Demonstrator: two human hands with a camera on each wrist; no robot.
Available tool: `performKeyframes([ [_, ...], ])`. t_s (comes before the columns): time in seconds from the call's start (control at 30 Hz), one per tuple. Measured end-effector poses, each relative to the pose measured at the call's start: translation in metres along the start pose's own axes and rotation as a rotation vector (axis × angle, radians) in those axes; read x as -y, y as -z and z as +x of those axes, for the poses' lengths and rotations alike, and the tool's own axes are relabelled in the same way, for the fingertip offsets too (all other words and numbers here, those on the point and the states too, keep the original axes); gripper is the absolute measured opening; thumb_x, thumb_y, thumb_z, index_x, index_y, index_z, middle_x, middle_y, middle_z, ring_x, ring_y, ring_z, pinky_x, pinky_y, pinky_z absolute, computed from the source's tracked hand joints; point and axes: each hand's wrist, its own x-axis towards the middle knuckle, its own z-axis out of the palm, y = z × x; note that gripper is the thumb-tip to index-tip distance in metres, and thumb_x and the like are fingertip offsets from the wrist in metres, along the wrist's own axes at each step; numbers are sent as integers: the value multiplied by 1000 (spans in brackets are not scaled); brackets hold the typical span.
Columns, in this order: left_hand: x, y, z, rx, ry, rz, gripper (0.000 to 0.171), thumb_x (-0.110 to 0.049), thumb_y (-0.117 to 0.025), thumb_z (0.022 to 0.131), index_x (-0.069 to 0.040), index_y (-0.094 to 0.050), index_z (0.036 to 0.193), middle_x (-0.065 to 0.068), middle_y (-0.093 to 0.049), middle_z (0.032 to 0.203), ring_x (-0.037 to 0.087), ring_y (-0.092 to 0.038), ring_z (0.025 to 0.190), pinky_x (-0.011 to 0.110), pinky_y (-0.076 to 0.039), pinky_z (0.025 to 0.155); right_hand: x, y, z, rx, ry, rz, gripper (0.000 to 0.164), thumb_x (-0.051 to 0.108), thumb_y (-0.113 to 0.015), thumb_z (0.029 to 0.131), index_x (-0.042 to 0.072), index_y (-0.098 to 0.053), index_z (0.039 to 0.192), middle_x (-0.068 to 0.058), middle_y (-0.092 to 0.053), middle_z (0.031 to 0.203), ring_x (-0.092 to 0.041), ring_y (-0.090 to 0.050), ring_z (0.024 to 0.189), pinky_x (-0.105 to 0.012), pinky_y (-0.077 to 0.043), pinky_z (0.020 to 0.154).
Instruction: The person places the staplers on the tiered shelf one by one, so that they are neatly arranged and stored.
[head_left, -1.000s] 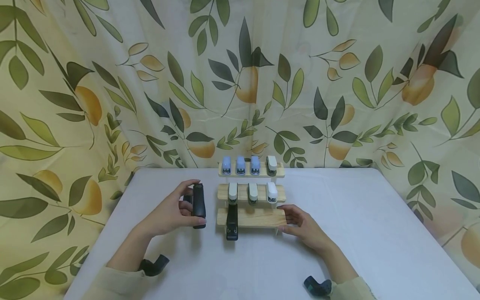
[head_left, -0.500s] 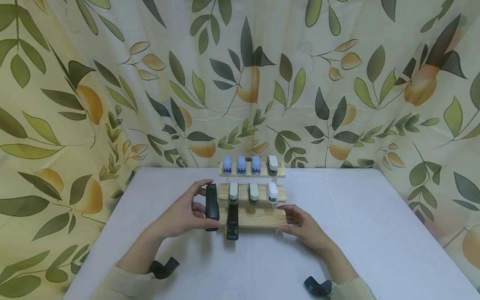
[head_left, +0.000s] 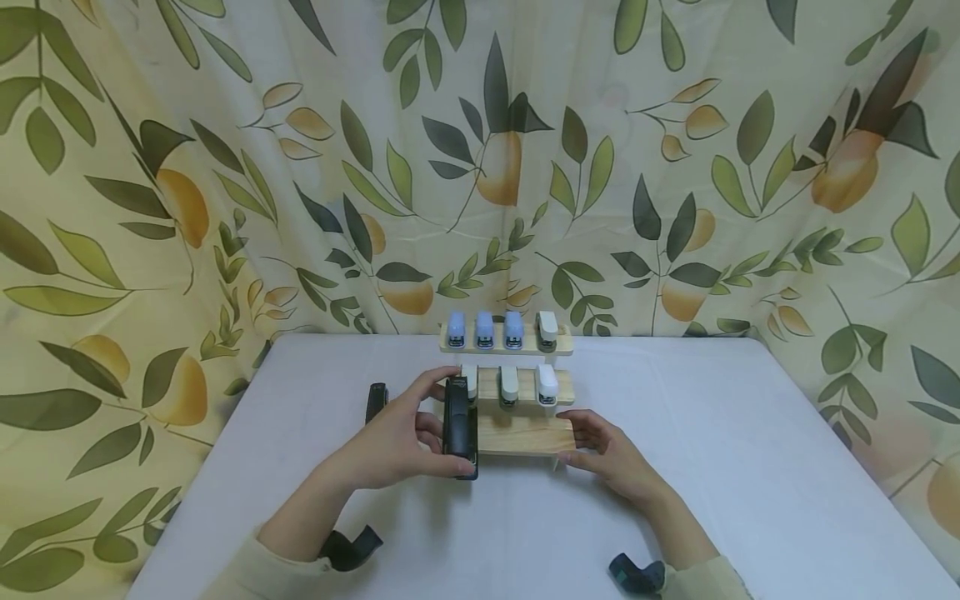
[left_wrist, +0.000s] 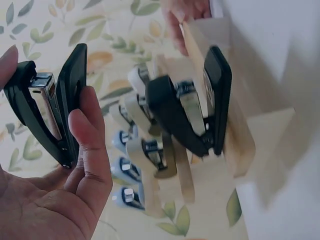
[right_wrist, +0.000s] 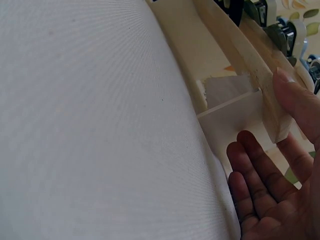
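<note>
My left hand (head_left: pixel 393 437) holds a black stapler (head_left: pixel 459 425) at its ends, thumb at the near end. In the head view it overlaps a second black stapler, which hides behind it. The left wrist view shows that second stapler (left_wrist: pixel 172 115) on the lowest board, apart from the held stapler (left_wrist: pixel 72 70). My right hand (head_left: pixel 611 454) grips the right end of the three-tier wooden rack's lowest board (head_left: pixel 525 435). In the right wrist view its thumb lies against the board (right_wrist: pixel 272 107), with the other fingers beneath. Another black stapler (head_left: pixel 377 400) lies on the table behind my left hand.
Three white mini staplers (head_left: pixel 508 385) stand on the middle tier. On the top tier are three blue mini staplers (head_left: pixel 484 330) and a white one (head_left: pixel 547 330). The white-covered table (head_left: pixel 697 417) extends around the rack, with a leaf-patterned curtain (head_left: pixel 465 167) behind.
My left hand has carried its black stapler rightward, from beside the rack to over the lowest board's left end. The stapler behind that hand has come into view. My right hand stays put.
</note>
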Motion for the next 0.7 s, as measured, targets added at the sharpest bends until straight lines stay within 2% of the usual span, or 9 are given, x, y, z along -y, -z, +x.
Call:
performKeyframes([
  [0.27, -6, -19, 4, 39, 2, -49, 109, -27, -95, 75, -40, -26, 158, 9, -45, 144, 18, -72, 91, 34, -60, 82, -1, 0, 0, 2, 13, 7, 63, 24, -82, 89, 12, -54, 144, -15, -59, 140, -27, -59, 121, -21, -51, 99],
  [0.5, -8, -37, 6, 47, 10, -73, 107, -30, -94, 76, -50, -26, 156, 11, -45, 140, 18, -70, 91, 32, -59, 81, -1, 0, -1, 4, 11, 13, 62, 24, -81, 90, 13, -53, 145, -14, -58, 141, -25, -59, 121, -21, -50, 100],
  [0.7, -12, -50, 7, 79, 17, -136, 109, -28, -93, 77, -38, -25, 161, 10, -48, 137, 18, -72, 93, 31, -61, 82, -1, 0, 0, 9, -1, 11, 61, 26, -80, 91, 15, -53, 145, -13, -58, 140, -28, -58, 122, -21, -50, 100],
])
